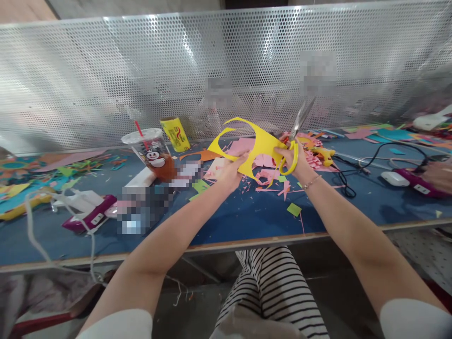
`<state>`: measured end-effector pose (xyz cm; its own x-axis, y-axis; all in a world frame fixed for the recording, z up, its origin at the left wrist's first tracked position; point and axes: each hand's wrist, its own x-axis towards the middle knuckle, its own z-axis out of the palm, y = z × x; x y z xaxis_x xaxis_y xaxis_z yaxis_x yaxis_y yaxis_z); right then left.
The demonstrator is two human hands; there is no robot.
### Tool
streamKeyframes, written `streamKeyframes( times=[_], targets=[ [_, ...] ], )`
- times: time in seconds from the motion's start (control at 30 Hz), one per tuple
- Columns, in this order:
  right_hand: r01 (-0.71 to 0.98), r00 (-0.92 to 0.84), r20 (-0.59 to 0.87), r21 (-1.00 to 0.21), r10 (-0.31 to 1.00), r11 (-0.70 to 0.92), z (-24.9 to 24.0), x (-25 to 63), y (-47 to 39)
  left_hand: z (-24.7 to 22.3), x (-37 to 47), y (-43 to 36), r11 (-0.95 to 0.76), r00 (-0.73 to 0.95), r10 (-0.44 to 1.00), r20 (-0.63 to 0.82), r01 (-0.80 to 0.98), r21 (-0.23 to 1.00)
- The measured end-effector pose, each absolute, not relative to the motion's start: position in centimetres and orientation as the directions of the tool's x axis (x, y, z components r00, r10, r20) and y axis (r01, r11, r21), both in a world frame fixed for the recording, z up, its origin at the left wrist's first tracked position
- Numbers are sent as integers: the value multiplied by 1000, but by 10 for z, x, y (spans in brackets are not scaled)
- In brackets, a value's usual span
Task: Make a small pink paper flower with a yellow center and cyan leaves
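Note:
A sheet of yellow paper (264, 142) with large rounded cut-outs is held up over the table. My left hand (231, 173) pinches its lower left edge. At its right edge, my right hand (295, 157) has fingers on the paper and also carries scissors (300, 123) with yellow handles. Their metal blades point up and away, off the paper. Pink paper scraps (270, 176) lie on the table below, and pink fringed paper pieces (314, 153) are behind my right hand.
A plastic cup (155, 153) with a red straw and a yellow packet (175, 134) stand to the left. Purple power strips (90, 215) with cables sit on both sides. A perforated metal screen (141, 70) rises behind the table (240, 221). Another person's hand (439, 172) is at far right.

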<state>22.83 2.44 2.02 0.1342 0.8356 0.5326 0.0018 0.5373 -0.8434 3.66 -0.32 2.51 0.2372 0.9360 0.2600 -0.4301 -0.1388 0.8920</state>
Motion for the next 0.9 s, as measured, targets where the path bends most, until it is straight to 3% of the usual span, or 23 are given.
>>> streamKeyframes(
  times=[0.13,0.37,0.63,0.9],
  targets=[
    [-62,152,545,-827,824,558,21,219,17,13,42,-3,-116,204,959,199,-362,925],
    [28,140,556,-829,819,558,18,218,17,10,36,11,-312,19,946,323,-212,926],
    [261,26,618,-763,786,591,6,220,25,22,19,24,-458,-68,887,456,-245,854],
    [410,-28,613,-713,789,569,5,215,17,34,13,26,-449,-124,893,433,-323,833]
  ],
)
